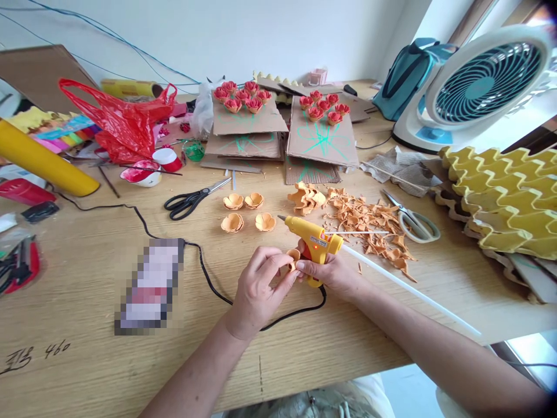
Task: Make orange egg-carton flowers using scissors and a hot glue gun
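My right hand (333, 273) is closed round the handle of a yellow hot glue gun (308, 233), its nozzle pointing up and left and a small red light lit on its side. A long white glue stick (409, 287) sticks out of its back end. Between the fingertips of my left hand (262, 284) is a small orange egg-carton petal piece (292, 261), close beside the gun's handle; my right thumb is near it too. Beyond the hands stand several orange petal cups (265, 222). More uncut orange egg-carton cups (306, 198) lie to their right.
Orange scraps (365, 217) lie beside white-handled scissors (413, 223). Black scissors (191, 200) rest at left, near a pixelated phone-like object (150, 284). Red flowers (324, 105) top cardboard sheets (322, 139) at the back. Yellow egg trays (505, 197) and a fan (483, 87) stand right.
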Available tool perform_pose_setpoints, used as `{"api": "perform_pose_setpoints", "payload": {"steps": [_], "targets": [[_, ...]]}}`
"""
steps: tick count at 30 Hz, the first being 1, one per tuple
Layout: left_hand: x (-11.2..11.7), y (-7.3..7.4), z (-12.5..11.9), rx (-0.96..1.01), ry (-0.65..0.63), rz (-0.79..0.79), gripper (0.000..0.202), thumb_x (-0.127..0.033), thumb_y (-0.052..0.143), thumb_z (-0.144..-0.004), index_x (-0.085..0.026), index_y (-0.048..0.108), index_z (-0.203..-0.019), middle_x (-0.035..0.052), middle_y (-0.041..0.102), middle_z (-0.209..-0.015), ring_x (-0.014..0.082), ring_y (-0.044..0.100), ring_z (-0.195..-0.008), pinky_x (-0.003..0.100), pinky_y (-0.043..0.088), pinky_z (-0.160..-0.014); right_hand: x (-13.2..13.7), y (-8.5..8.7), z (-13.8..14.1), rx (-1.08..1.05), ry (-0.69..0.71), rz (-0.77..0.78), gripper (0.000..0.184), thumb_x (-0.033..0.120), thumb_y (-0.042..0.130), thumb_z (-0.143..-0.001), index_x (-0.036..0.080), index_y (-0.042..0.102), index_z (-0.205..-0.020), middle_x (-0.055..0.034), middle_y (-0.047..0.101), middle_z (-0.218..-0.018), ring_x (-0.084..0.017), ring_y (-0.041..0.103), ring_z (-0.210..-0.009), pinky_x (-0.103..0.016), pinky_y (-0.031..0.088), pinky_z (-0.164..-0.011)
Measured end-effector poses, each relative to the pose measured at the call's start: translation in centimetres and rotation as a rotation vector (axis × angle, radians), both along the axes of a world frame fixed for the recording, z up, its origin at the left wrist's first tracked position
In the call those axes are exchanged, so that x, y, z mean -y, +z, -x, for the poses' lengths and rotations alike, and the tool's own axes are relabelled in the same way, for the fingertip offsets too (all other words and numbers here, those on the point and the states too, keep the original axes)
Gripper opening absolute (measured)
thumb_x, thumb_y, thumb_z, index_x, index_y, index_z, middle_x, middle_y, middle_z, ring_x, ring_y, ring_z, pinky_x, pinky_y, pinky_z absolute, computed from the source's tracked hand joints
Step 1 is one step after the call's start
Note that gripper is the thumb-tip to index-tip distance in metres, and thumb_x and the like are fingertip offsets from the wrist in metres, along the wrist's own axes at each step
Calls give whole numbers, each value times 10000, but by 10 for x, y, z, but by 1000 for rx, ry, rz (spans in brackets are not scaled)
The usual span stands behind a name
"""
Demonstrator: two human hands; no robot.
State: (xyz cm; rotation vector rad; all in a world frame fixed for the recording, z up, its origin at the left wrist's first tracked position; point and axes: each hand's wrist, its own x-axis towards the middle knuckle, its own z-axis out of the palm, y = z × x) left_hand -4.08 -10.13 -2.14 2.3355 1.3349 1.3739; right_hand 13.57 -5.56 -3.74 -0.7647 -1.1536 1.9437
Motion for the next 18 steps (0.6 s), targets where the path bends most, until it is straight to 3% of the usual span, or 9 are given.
{"api": "perform_pose_setpoints", "payload": {"steps": [5,11,18], "targets": [[0,0,-3,67,21,20,160,-113,700,-895,-202,635,-1010,19,653,-942,84,590,-687,223,550,-701,-1,0,1,1,-10,-15,440,332,917,-679,225,535,-871,62,597,-724,-102,588,-618,-251,505,-604],[2,0,-6,111,3,32,167,-101,691,-894,-204,622,-1006,-1,681,-888,84,582,-681,215,527,-694,-1,1,0,1,3,-3,427,345,909,-694,227,549,-890,56,600,-739,-106,593,-627,-264,523,-621],[1,-2,-4,89,29,11,464,-109,695,-884,-216,523,-1301,0,748,-922,122,530,-683,261,526,-720,0,-1,-1,-2,20,-26,408,419,875,-748,227,555,-915,40,622,-771,-114,608,-646,-278,529,-643]]}}
